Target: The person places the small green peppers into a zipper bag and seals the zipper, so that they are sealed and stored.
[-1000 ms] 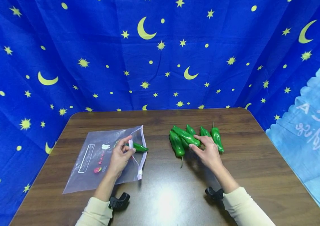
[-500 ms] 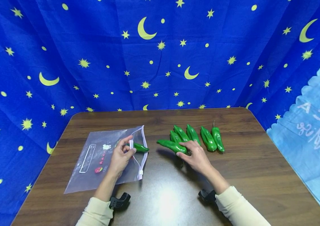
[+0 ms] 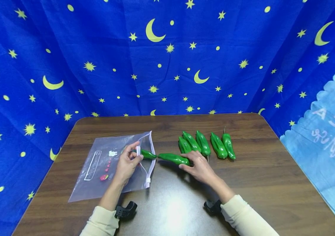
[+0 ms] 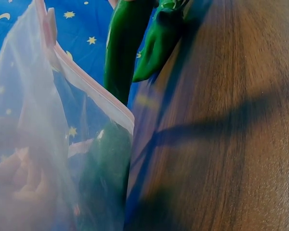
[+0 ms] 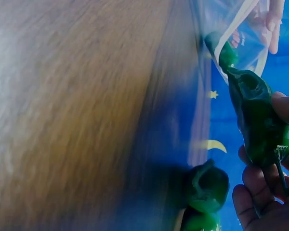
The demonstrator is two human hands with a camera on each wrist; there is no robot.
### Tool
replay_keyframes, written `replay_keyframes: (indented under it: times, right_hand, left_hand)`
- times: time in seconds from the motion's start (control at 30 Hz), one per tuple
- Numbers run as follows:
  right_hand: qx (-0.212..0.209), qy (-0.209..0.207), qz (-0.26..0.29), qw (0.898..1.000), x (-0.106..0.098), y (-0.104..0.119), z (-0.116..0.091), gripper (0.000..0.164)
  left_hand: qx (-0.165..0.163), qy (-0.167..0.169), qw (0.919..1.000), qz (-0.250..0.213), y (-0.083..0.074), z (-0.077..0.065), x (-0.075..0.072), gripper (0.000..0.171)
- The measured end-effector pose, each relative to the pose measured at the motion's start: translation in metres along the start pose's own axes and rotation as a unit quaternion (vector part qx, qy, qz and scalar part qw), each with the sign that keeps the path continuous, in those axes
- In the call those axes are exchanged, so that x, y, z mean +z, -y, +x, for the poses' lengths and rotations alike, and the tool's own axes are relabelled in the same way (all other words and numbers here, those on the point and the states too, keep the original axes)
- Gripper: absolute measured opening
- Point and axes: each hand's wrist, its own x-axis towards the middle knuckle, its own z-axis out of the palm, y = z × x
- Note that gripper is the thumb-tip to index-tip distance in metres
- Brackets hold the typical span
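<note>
My left hand pinches the upper edge of a clear zip bag, its mouth held apart and facing right. Inside the mouth lies one green pepper, seen blurred through the plastic in the left wrist view. My right hand grips another green pepper by its stem end, thumb on one side and fingers on the other. The tip of this held pepper points left, right at the bag's opening. In the right wrist view its stem hangs between the fingers.
Several more green peppers lie in a loose row on the wooden table, right of the bag and behind my right hand. A white slider sits at the near end of the bag's zip. Blue star-patterned cloth hangs behind the table.
My right hand has lifted a pepper from the group and carried it left to the bag's mouth. My left hand keeps its pinch on the bag and stays in place.
</note>
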Motion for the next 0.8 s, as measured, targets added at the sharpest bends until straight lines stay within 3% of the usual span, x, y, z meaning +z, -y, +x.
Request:
replay_keyframes:
  times: [0.37,0.8]
  right_hand:
    - [0.000,0.003,-0.007,1.000,0.010,0.004,0.004,0.044]
    - [-0.018,0.021,-0.011,1.000,0.027,0.019,0.024,0.043]
  left_hand:
    - [0.003,0.007,1.0000,-0.001,0.001,0.000,0.003,0.055]
    - [0.013,0.016,0.9998,-0.008,0.001,-0.002,0.004,0.056]
